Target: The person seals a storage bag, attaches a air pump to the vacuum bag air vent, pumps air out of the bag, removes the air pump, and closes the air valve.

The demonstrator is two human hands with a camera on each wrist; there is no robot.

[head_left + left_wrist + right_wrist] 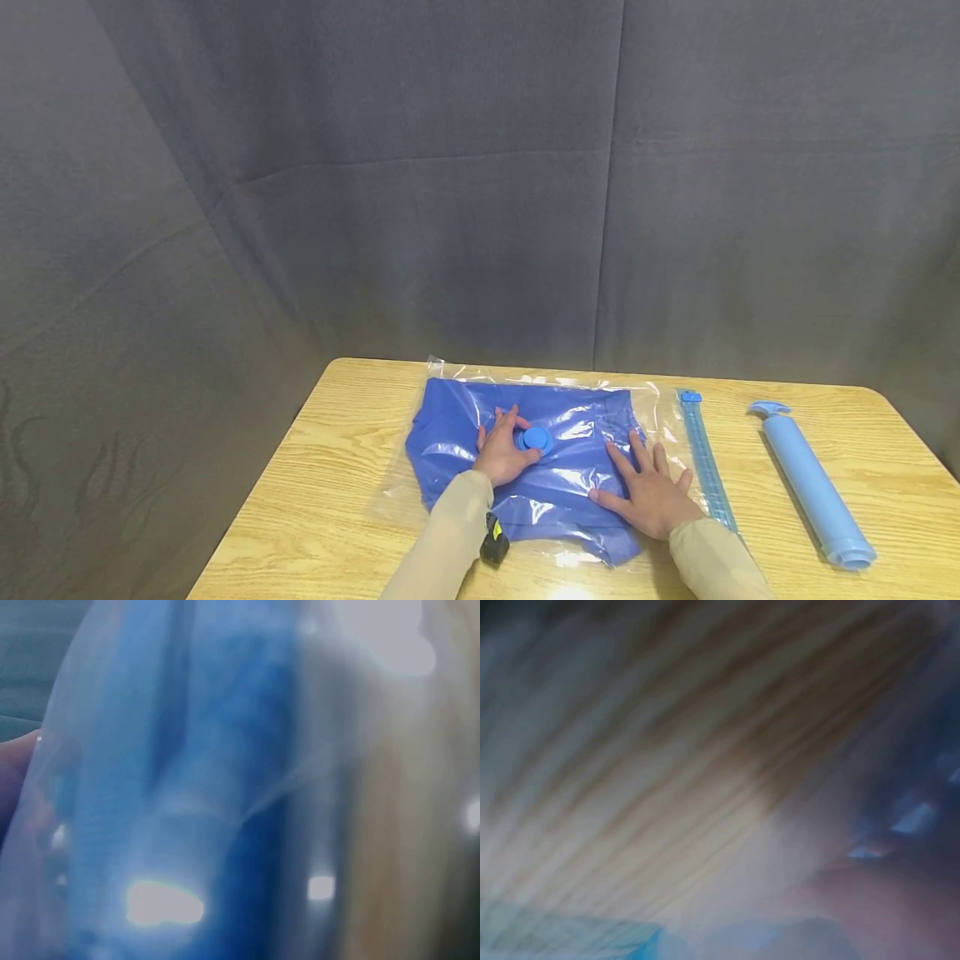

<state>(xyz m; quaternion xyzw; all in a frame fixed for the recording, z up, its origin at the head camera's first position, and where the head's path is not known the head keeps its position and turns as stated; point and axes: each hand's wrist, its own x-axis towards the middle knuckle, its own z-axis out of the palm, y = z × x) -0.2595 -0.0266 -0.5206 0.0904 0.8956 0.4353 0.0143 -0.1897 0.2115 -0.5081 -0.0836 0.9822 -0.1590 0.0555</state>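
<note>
A clear vacuum storage bag (663, 417) lies flat on the table, with a folded blue garment (457, 425) inside. My left hand (504, 450) is at the round blue valve cap (536, 439) on its upper face, thumb and forefinger pinching its sides. Fingers spread, my right hand (654, 498) rests on the bag's right part, partly over the garment. Along the bag's right side runs a teal zip strip (705, 458), topped by a blue slider (690, 397). The left wrist view is filled with blurred plastic and blue cloth (255, 712); the right one shows part of the right hand (900, 907).
To the right of the bag, a light-blue hand pump (817, 487) with a T-shaped handle (769, 407) lies slantwise on the wooden table (322, 483). A grey curtain (450, 208) hangs behind the table. A black device (493, 542) is at the left wrist.
</note>
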